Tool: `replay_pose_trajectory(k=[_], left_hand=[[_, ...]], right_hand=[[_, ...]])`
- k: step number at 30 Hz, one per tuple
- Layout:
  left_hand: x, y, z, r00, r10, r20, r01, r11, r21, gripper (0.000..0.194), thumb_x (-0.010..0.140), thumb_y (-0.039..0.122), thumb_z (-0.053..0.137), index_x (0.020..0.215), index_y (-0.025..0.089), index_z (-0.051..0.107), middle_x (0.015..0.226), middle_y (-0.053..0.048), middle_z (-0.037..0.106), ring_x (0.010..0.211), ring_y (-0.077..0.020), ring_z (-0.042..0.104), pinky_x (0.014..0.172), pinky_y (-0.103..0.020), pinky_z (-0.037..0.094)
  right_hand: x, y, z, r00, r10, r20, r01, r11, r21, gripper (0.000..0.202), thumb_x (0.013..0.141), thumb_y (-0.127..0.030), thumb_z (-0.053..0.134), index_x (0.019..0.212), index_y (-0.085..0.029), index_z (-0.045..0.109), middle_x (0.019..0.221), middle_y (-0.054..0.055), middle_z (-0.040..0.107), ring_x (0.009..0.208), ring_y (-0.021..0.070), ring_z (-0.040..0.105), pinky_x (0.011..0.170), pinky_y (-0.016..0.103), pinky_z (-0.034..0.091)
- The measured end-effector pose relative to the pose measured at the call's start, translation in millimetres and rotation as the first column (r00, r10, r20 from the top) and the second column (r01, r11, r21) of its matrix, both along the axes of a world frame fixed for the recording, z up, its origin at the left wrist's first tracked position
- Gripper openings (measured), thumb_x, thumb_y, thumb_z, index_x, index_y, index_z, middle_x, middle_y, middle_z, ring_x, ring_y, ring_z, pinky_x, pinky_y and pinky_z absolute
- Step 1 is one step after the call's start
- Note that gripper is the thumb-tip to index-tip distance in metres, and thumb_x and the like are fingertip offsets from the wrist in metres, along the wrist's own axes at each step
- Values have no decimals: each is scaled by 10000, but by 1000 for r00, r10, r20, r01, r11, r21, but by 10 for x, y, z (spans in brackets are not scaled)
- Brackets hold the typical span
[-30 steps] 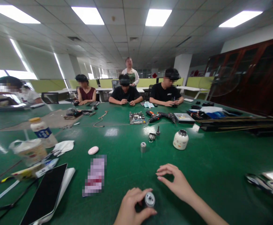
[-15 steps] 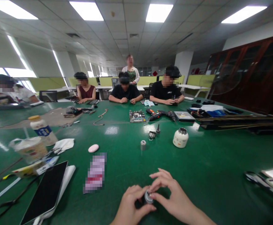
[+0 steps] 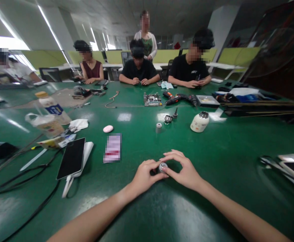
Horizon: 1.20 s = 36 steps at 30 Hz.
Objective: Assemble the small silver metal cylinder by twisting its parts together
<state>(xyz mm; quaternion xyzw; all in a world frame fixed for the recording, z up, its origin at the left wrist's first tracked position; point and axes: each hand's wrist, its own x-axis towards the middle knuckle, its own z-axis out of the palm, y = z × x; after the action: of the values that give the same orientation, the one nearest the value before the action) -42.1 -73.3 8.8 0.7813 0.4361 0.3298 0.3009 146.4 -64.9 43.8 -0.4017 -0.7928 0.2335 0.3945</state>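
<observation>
A small grey metal cylinder (image 3: pixel 163 166) stands between my two hands over the green table (image 3: pixel 141 144). My left hand (image 3: pixel 147 173) is wrapped round its left side, thumb in front and fingers behind. Thumb and fingertips of my right hand (image 3: pixel 183 169) close on the cylinder's top and right side, the other fingers raised and bent. Whether the right fingertips pinch a smaller part on top, I cannot tell. Farther off, a similar metal cylinder (image 3: pixel 158 127) is upright on the table. Beyond it lie a small metal clip-like part (image 3: pixel 168 119) and a dark pointed part (image 3: pixel 175 113).
Right of the cylinders sits a cream jar (image 3: pixel 199 122). To the left are a pink oval object (image 3: pixel 108 128), a blurred purple packet (image 3: pixel 113 148), a phone (image 3: pixel 72 158), cables and a bottle (image 3: pixel 54 109). A circuit board (image 3: pixel 152 99) and power drills (image 3: pixel 179 98) lie near co-workers opposite.
The camera view has tilted down, so the table and my hands appear higher and my forearms show. Both hands stay on the cylinder, with the right thumb still at its top.
</observation>
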Motion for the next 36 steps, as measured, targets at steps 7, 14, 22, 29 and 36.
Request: replay_pose_trajectory(k=[7, 14, 22, 29, 36], left_hand=[[6, -5, 16, 1000, 7, -6, -7, 1000, -3, 413, 790, 460, 726, 1151, 263, 691, 769, 19, 639, 750, -159, 568, 708, -246, 379], [11, -7, 32, 1000, 20, -21, -20, 1000, -22, 462, 777, 484, 729, 1189, 284, 669, 793, 15, 660, 760, -161, 578, 728, -251, 404], [14, 3, 48, 999, 29, -26, -30, 999, -24, 464, 745, 464, 765, 1165, 282, 685, 783, 17, 671, 753, -158, 581, 715, -249, 410], [22, -1, 35, 999, 24, -23, -24, 1000, -9, 371, 779, 456, 738, 1095, 262, 715, 759, 18, 656, 744, -155, 571, 688, -238, 390], [15, 4, 22, 1000, 8, -25, -8, 1000, -4, 391, 795, 476, 714, 1120, 258, 704, 757, 12, 655, 744, -156, 566, 683, -239, 387]], right_hand=[[109, 118, 123, 1000, -7, -30, 9, 998, 69, 110, 792, -213, 724, 886, -268, 706, 868, -4, 774, 982, 218, 685, 1064, 492, 363], [413, 494, -90, 990, -132, 42, 131, 991, 7, 101, 787, -298, 732, 876, -252, 730, 882, 23, 790, 991, 253, 696, 1057, 557, 337], [383, 452, -133, 991, -116, 61, 117, 993, -11, 65, 806, -295, 714, 854, -252, 724, 883, 18, 786, 1023, 261, 682, 1056, 580, 330], [82, 59, 175, 998, 50, 41, -48, 998, -49, 168, 800, -160, 712, 907, -289, 716, 884, -11, 774, 1084, 233, 639, 1091, 529, 305], [36, 49, 48, 998, 18, 62, -18, 1000, 7, 124, 774, -199, 750, 855, -279, 699, 844, -10, 751, 959, 231, 663, 1043, 519, 353]])
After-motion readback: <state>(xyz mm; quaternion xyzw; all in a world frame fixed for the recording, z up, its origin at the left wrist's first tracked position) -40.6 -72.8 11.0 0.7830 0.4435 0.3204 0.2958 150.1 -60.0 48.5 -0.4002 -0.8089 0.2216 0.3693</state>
